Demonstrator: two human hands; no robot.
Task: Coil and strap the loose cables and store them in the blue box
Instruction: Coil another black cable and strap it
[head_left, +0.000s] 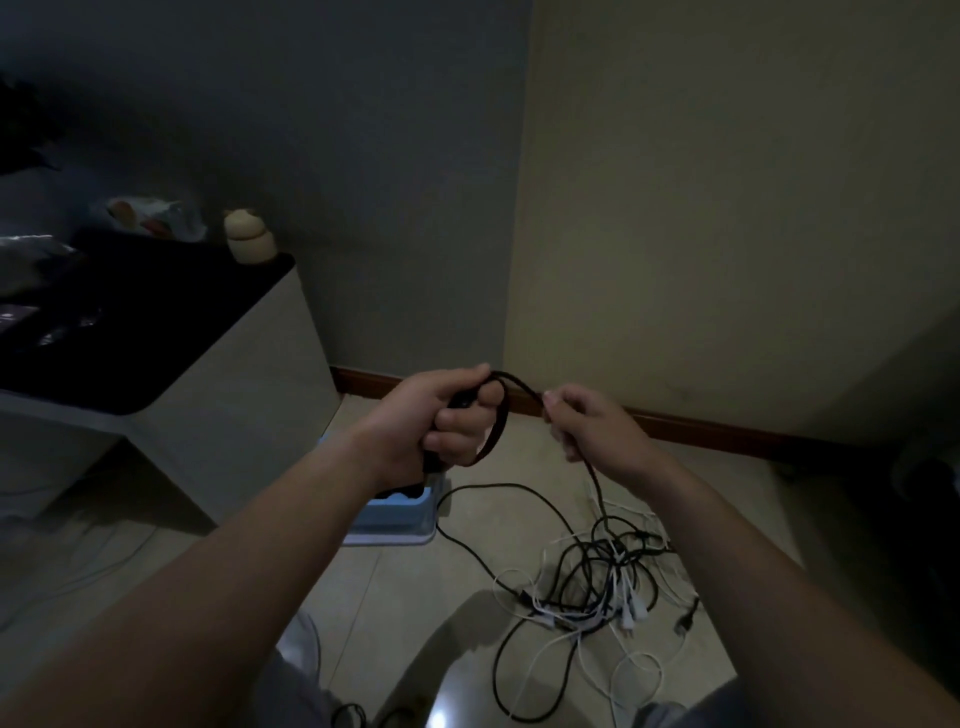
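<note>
The box (400, 514) sits on the floor tight against the cabinet (249, 395), so it is shut in on its left. Its top is open to reach from above and from the right, though the left hand (441, 421) and forearm cover much of it. Bare floor (415, 597) lies between box and tangle (597, 582), crossed by one loose lead (498, 486). The tangle spreads under the right hand (597, 431), and the black cable (597, 491) drops from that hand straight into it. Behind, wall (727, 208) and skirting (701, 428) close the corner. At the far right a dark shape (924, 493), possibly furniture, narrows that side.
</note>
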